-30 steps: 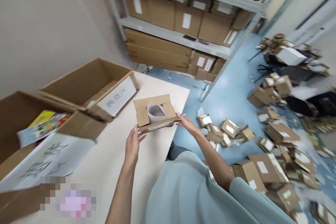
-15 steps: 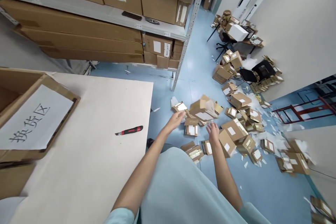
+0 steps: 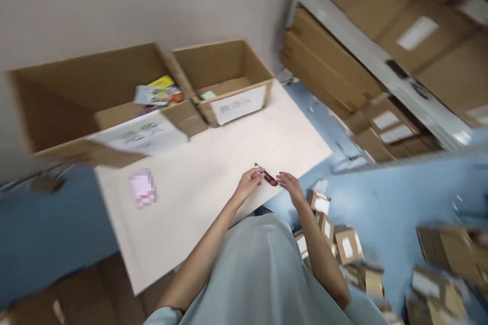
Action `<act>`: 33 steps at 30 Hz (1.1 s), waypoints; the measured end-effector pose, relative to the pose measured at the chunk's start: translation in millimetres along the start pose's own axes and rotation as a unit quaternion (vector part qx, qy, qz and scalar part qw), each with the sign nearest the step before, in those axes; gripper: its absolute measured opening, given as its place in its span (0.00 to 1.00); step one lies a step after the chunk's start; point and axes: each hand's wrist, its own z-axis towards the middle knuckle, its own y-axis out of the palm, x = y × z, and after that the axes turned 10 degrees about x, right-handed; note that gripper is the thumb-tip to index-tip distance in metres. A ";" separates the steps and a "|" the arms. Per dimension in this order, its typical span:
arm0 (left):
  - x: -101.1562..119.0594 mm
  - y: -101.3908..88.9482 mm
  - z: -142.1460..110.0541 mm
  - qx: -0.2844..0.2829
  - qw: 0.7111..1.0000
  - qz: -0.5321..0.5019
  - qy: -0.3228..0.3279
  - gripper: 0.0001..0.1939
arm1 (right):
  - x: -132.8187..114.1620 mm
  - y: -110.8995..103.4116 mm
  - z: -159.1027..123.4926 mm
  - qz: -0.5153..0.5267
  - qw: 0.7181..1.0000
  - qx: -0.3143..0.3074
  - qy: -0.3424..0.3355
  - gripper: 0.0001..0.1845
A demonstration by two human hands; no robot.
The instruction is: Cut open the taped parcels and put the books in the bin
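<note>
While the table (image 3: 213, 177) occupies mid-scene, a larger open carton (image 3: 57, 106) stands at its far left, with a smaller open carton (image 3: 224, 66) to the right. At the near right edge, the left hand (image 3: 249, 183) is half curled, its grip indeterminable; the right hand (image 3: 292, 186) is empty, fingers loosely extended. Between them on the table lies a red-and-black utility knife (image 3: 270, 179).

Stockroom or parcel-handling room. Evidence: metal shelf (image 3: 345, 28) stacked with labelled cartons (image 3: 400, 18); white desk (image 3: 213, 177) bearing two open cardboard boxes (image 3: 232, 51), handwritten paper signs (image 3: 244, 105) on fronts; utility knife (image 3: 271, 179) near desk edge; labelled parcels (image 3: 354, 249) strewn over blue floor (image 3: 400, 203).
</note>
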 end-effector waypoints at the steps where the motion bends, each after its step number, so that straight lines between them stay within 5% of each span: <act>1: 1.3 -20.7 -1.3 0.054 0.998 -0.014 -0.001 0.26 | -13.2 18.8 13.2 -0.023 0.999 -0.047 -0.012 0.31; 4: -4.3 -79.2 -25.1 0.209 0.976 -0.059 -0.015 0.26 | -38.8 75.0 39.6 -0.081 0.981 -0.174 -0.032 0.32; 8: -29.4 -134.9 -91.9 0.401 0.906 -0.128 -0.041 0.27 | -43.7 143.0 48.6 -0.160 0.937 -0.307 -0.039 0.31; 14: -80.4 -160.1 -216.4 0.604 0.759 -0.232 -0.077 0.34 | -15.7 218.6 13.0 -0.262 0.864 -0.430 -0.022 0.26; 18: -114.1 -159.8 -289.6 0.675 0.675 -0.292 -0.065 0.36 | 8.5 254.9 -45.5 -0.302 0.813 -0.496 -0.042 0.26; 22: -151.3 -168.1 -351.0 0.704 0.620 -0.344 -0.043 0.35 | 37.8 285.2 -125.6 -0.337 0.758 -0.555 -0.059 0.27; 33: -247.2 -224.1 -513.9 0.719 0.550 -0.424 -0.021 0.29 | 154.7 352.2 -335.2 -0.407 0.677 -0.606 -0.095 0.31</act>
